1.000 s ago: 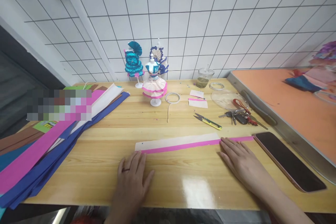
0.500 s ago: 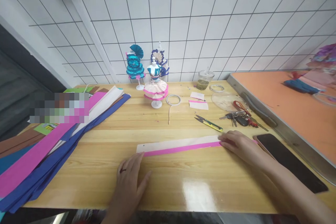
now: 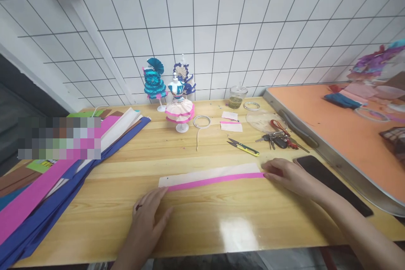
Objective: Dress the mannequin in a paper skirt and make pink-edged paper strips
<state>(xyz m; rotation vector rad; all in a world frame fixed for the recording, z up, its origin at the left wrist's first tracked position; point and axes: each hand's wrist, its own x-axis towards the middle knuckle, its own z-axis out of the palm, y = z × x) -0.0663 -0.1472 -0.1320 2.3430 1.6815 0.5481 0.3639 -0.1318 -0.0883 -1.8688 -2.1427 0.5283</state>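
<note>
A long strip of crepe paper (image 3: pixel 209 176), cream with a pink band along its near edge, lies flat on the wooden table. My left hand (image 3: pixel 147 217) rests at the strip's left end, fingers stretched out on its near corner and thumb spread away. At the right end, my right hand (image 3: pixel 284 175) has its fingertips and thumb closed on the pink corner. Beyond the strip lie yellow-handled thread snips (image 3: pixel 243 147). Two short cream paper pieces, one edged in pink (image 3: pixel 231 126), lie farther back.
Small dress forms in paper dresses, one with a cream-and-pink skirt (image 3: pixel 179 111), stand near the wall. Coloured paper strips (image 3: pixel 63 162) pile up at the left. Keys (image 3: pixel 278 140), a phone (image 3: pixel 332 183), a lidded glass cup (image 3: pixel 236 97) and an orange-topped table (image 3: pixel 319 126) are at the right.
The view has turned a little to the right, so everything sits farther left in the picture. My right hand's fingers have drawn back slightly toward the strip's right edge; my left hand stays on its end.
</note>
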